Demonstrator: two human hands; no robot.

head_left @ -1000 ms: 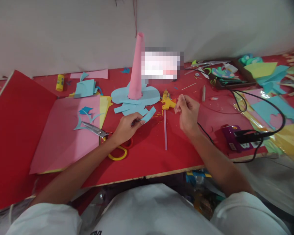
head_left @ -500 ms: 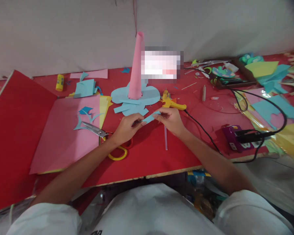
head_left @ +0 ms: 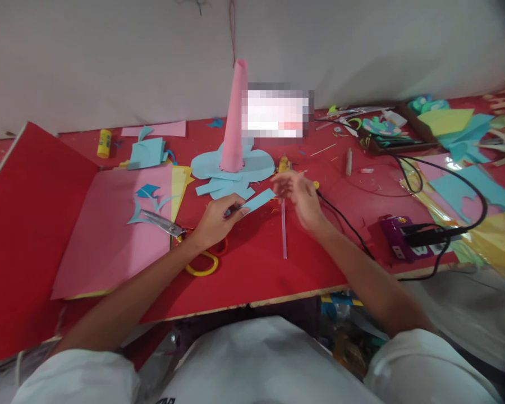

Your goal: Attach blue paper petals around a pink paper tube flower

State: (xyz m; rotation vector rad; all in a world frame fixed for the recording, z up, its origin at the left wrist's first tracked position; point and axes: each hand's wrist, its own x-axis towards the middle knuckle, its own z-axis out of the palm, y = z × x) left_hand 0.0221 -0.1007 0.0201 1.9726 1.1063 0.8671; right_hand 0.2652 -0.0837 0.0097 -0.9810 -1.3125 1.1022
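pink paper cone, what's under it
The pink paper cone stands on a light blue paper shape with rounded lobes, visible on both sides of its foot. Whatever lies directly beneath the cone is covered, so that can't be seen.

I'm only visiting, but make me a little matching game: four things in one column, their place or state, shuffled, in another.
1. Pink cone
2. Scissors
3. Left hand
4. Purple box

A. Holding light blue strip
B. Beside black plug
C. Upright on light blue petals
D. Blades over pink paper

1-C, 2-D, 3-A, 4-B
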